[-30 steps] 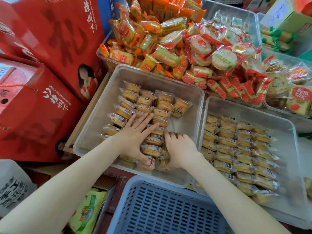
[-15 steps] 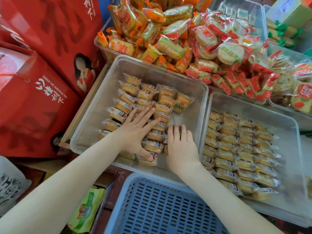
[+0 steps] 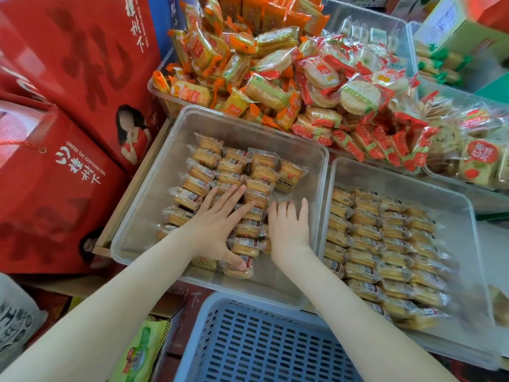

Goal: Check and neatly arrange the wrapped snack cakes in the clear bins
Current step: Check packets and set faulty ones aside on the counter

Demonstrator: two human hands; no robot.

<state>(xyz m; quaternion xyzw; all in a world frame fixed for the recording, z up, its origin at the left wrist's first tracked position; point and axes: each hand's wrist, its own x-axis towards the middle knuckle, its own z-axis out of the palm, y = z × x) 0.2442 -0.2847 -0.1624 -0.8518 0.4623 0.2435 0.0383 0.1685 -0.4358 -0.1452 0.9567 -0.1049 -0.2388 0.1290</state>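
Note:
Two clear bins stand side by side. The left bin [image 3: 154, 205] holds rows of wrapped golden snack cakes [image 3: 209, 161]. My left hand [image 3: 217, 224] lies flat on these rows, fingers spread, thumb on a cake near the front edge. My right hand [image 3: 289, 227] rests palm down beside it, fingers apart, pressing against the right side of the rows. One cake [image 3: 289, 175] lies turned at the rows' right end. The right bin [image 3: 457, 205] holds tidy rows of the same cakes [image 3: 385, 244].
A blue slotted basket [image 3: 261, 346] sits just in front of me. Behind the bins are heaped bins of orange-wrapped [image 3: 234, 64] and red-wrapped [image 3: 358, 100] crackers. Red gift boxes [image 3: 55, 161] stand at the left. A green box [image 3: 462, 31] is at the far right.
My right hand has uncurled from a closed grip at the front of the rows to lie flat with its fingers out. My left hand has stayed spread on the cakes.

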